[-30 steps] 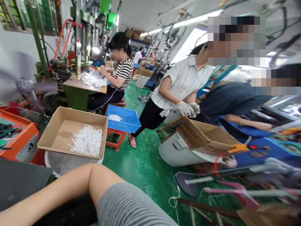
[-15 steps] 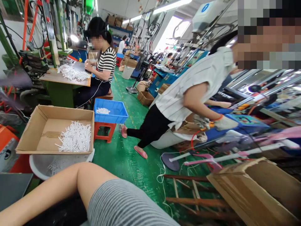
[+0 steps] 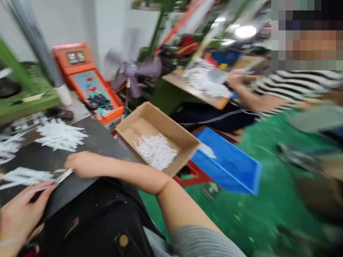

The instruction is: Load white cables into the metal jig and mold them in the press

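Note:
My left hand (image 3: pixel 28 207) is at the lower left, its fingers pinched on a thin white strip (image 3: pixel 36 188) near the table edge. My right hand (image 3: pixel 84 164) is closed over the dark tabletop (image 3: pixel 93 134), holding a slim pale tool (image 3: pixel 63 177) whose tip reaches toward the left fingertips. Blur hides the tool's exact shape. Beyond my left hand lie several white strips (image 3: pixel 25 176). A larger pile of white strips (image 3: pixel 60 135) sits further back, with another pile (image 3: pixel 9 146) at the left edge.
Right of the table, a cardboard box (image 3: pixel 184 142) holds white pieces. A blue bin (image 3: pixel 230 167) rests on a red stool (image 3: pixel 195 173). Behind are an orange control box (image 3: pixel 85 78) and a fan (image 3: pixel 131 69). A person in a striped shirt (image 3: pixel 292 85) works at another table (image 3: pixel 182 84).
The view has swung left and down. Both my hands, the tabletop and its strip piles now show. The person in the white shirt and the right-hand machines have left the view.

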A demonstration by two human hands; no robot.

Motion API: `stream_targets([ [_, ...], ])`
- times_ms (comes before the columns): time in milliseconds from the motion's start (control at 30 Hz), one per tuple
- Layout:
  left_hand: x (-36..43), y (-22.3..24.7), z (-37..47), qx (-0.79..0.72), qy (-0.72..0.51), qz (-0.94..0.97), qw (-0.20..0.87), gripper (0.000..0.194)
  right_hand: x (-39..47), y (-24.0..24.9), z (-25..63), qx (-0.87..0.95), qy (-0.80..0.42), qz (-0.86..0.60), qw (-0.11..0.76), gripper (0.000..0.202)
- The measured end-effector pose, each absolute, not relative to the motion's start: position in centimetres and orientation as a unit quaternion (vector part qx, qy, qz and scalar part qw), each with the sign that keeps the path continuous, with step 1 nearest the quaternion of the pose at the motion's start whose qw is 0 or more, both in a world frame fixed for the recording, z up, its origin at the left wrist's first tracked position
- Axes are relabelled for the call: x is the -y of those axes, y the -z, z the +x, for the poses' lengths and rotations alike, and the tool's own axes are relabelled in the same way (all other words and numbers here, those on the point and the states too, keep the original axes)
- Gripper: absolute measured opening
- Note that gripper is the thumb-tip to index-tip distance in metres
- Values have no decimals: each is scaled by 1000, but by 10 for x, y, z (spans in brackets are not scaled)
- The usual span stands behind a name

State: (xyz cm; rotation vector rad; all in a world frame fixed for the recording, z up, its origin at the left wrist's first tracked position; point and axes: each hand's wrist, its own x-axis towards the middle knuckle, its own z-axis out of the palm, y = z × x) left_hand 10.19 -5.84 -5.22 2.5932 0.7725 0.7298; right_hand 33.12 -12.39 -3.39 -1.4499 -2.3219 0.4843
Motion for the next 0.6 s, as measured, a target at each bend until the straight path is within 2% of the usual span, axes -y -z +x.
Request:
stream_targets([
  [133,71,64,84,-286,-261,902,190,18,140,56,343,733,-208,-517,389,17],
  [233,74,65,93,-266,-280,899,207,16,146,69,344,687,-212,-521,461,11],
  [367,76,65,96,-253,-281,902,210,17,149,79,332,722,-166,-489,461,15],
  [600,80,80,70,-284,-207,927,130,19,150,77,322,790,-138,-468,371,20],
])
